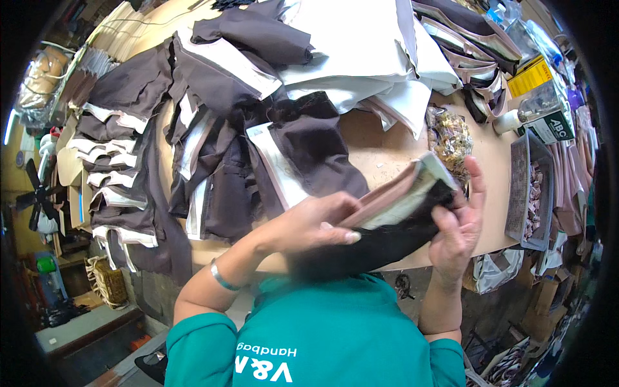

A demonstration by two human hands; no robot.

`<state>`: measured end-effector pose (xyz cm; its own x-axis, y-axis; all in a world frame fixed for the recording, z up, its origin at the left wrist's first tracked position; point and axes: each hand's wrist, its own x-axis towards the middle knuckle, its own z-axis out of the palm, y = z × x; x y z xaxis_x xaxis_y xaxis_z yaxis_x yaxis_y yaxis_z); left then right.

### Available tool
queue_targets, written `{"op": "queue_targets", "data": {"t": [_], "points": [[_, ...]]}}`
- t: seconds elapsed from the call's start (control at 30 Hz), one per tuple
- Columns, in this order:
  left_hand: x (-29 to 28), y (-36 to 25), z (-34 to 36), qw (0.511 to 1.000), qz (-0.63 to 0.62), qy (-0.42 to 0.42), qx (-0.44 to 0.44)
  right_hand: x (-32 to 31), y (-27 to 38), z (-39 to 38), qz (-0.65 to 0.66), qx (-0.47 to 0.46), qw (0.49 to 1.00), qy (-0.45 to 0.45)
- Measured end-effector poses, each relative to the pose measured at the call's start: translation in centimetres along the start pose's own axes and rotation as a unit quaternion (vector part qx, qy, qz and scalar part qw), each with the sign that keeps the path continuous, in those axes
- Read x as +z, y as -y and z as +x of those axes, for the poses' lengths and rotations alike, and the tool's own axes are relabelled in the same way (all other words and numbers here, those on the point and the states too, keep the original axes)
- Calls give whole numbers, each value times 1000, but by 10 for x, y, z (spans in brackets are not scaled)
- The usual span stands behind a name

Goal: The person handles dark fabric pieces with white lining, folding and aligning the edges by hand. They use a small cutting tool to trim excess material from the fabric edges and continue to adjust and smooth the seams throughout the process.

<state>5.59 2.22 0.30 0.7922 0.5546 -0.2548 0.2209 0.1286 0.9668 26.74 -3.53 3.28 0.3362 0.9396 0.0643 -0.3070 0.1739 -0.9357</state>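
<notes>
In front of my chest, close to the table's near edge, I hold a dark fabric piece [387, 248] with a pale strip and a pinkish-beige strip along its upper edge. My left hand [313, 222] grips its left end, thumb lying over the strip side. At the right end, my right hand [459, 226] pinches it with curled fingers, one finger pointing up. The piece is tilted, its right end higher, and slightly blurred. Just beyond my left hand lies a similar dark panel with a white strip [309, 151].
Overlapping dark pieces with white strips [122, 161] cover the table's left side. White sheets [361, 64] lie at the back. To the right are a bag of small metallic-looking parts [451, 138], a grey plastic basket [529, 219], a clear jar [535, 106] and a yellow box [532, 76].
</notes>
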Motion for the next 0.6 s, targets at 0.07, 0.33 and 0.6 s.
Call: {"op": "queue_targets", "data": {"t": [0.07,0.33,0.6], "points": [[0,11,-11,987,145,-28,59,-2,11,6,21,-59,998,-3],[-7,65,-4,835,484,-209,158,-8,47,24,157,-101,982,-31],[-29,15,-9,865,451,-219,23,2,91,88,-19,-185,982,-35]]}}
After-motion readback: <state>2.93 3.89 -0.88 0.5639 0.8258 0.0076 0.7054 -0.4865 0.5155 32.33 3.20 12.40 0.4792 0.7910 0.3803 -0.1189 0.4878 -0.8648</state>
